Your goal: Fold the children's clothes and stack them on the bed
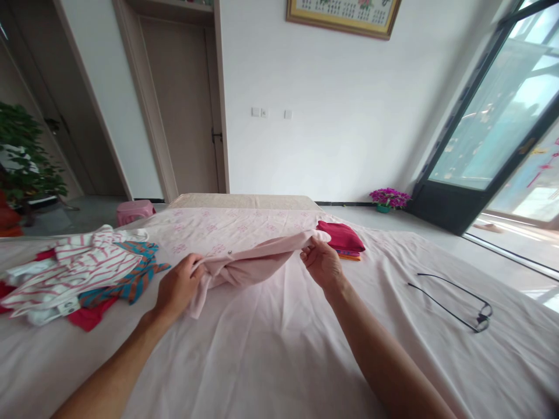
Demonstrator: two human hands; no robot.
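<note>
A pale pink garment [253,262] with a small round metal snap is stretched between my hands, just above the sheet-covered surface [279,361]. My left hand [183,282] grips its left end, where a loose flap hangs down. The opposite end is pinched in my right hand [322,262], and the cloth sags in between. Right behind my right hand lies a stack of folded clothes [343,237], red on top with orange below. What kind of garment the pink one is, I cannot make out.
To the left is a loose heap of clothes [96,267], striped, white and red. Black-framed eyeglasses [483,317] lie open at the right. Beyond the surface are a pink stool [135,210], a pot of purple flowers [388,199] and a leafy plant [26,154].
</note>
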